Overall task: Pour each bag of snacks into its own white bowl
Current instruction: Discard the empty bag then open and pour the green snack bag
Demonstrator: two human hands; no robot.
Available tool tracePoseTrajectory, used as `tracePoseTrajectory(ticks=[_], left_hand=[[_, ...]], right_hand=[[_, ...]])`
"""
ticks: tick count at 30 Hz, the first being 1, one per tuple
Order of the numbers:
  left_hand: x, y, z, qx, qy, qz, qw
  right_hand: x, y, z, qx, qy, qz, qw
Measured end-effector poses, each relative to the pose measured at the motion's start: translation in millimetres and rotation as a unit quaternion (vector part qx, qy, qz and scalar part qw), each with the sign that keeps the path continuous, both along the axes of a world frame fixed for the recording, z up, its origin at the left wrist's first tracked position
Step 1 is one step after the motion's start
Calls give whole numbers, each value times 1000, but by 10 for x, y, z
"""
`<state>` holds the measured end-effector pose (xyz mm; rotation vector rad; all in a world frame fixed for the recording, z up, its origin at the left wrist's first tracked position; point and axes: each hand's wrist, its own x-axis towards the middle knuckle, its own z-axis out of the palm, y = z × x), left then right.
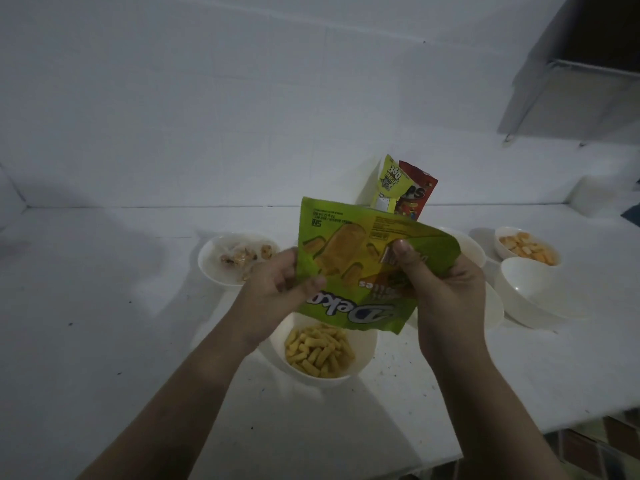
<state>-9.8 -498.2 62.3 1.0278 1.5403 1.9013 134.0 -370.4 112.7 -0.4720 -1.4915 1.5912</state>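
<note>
White tiled wall, white worktop (104, 341), dim light, so that's what we're working with. Going left to right: a bowl of wrapped candies (235, 259) sits toward the back edge, then our left hand (277, 285) pinching the left side of the green bag (360, 271), thumb on the front. The bag hangs upside down between both hands, long axis roughly straight up and down, mouth pointing down right above the bowl of yellow sticks (320, 351) near the front edge. Our right hand (440, 282) grips the bag's right side, fingers curled round it. Both hands are about equally close. Looks like we're shaking out the last bits.

Count: five white bowls we can make out, three with snacks, the empty bowl (540, 289) on the right, one mostly hidden behind the bag. Orange snack bowl (526, 249) sits far right. Three bags: ours plus a yellow-green bag (388, 183) and red bag (417, 195) leaning on the wall.
</note>
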Motion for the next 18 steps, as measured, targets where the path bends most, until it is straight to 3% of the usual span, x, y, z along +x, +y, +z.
tracePoseTrajectory(ticks=[5,8,18], left_hand=[[0,97,216,49,-25,55,997],[-8,118,213,67,-52,76,993],[-26,96,135,66,-103,96,988]], right_hand=[[-15,-27,-174,-3,-43,40,998],[13,-16,-288,22,-125,71,989],[95,-29,-506,61,-200,31,977]])
